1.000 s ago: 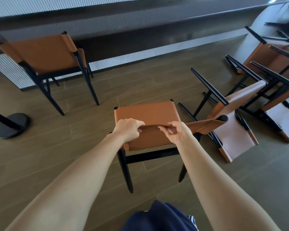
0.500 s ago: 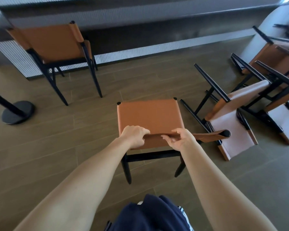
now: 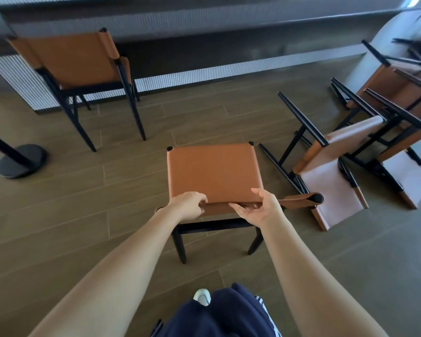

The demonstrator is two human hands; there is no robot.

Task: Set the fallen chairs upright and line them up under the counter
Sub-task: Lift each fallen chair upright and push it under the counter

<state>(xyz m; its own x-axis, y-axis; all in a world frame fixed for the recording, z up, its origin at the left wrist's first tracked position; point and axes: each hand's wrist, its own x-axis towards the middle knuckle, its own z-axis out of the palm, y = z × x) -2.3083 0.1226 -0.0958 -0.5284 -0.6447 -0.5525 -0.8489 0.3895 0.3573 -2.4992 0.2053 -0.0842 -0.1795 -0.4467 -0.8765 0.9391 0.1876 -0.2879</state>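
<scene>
An upright chair (image 3: 212,171) with a tan leather seat and black legs stands on the floor right in front of me, its backrest nearest me. My left hand (image 3: 188,206) grips the top edge of the backrest. My right hand (image 3: 258,210) holds the same edge a little to the right. Another upright tan chair (image 3: 73,59) stands at the counter (image 3: 204,23) at the back left. A fallen chair (image 3: 326,164) lies on its side just right of mine. Two more fallen chairs (image 3: 399,93) lie tangled further right.
A black post with a round base (image 3: 20,160) stands on the floor at the left. The counter's ribbed white front (image 3: 229,74) runs along the back. My dark trousers and a white shoe (image 3: 202,296) show at the bottom edge.
The chair in my hands has come from tilted to standing level, and shifted slightly nearer me. Both hands keep their hold on the backrest.
</scene>
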